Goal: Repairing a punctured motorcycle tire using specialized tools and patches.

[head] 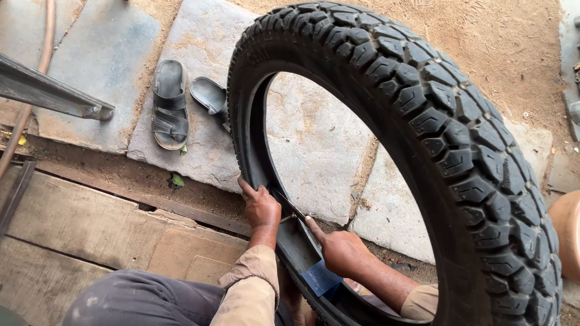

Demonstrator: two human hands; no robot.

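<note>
Seen from the head camera, looking down: a large black tyre point(423, 121) with chunky tread stands upright and fills the centre and right of the frame, its open middle showing grey stone slabs point(314, 145) behind it.

At the lower centre, the person's left hand point(260, 205) grips the tyre's inner left edge, fingers curled over the bead and pressed against the rubber. Just to its right, the right hand point(341, 250) reaches inside the tyre's bottom curve, fingers closed around a thin metal tool point(290, 211) with the forefinger stretched along it. The tool's tip lies against the inner wall, near the left hand. A blue patch point(320, 279) sits on the inner surface just below the right hand. Both arms wear tan sleeves point(254, 290); a grey trouser knee point(139, 299) shows at the bottom left.

In the upper left, a pair of grey sandals point(172, 102) lies on a slab, one flat and one partly hidden behind the tyre. A metal bar point(54, 93) juts in from the far left edge. Wooden boards point(78, 229) cover the lower left, and sandy ground point(501, 42) fills the upper right.
</note>
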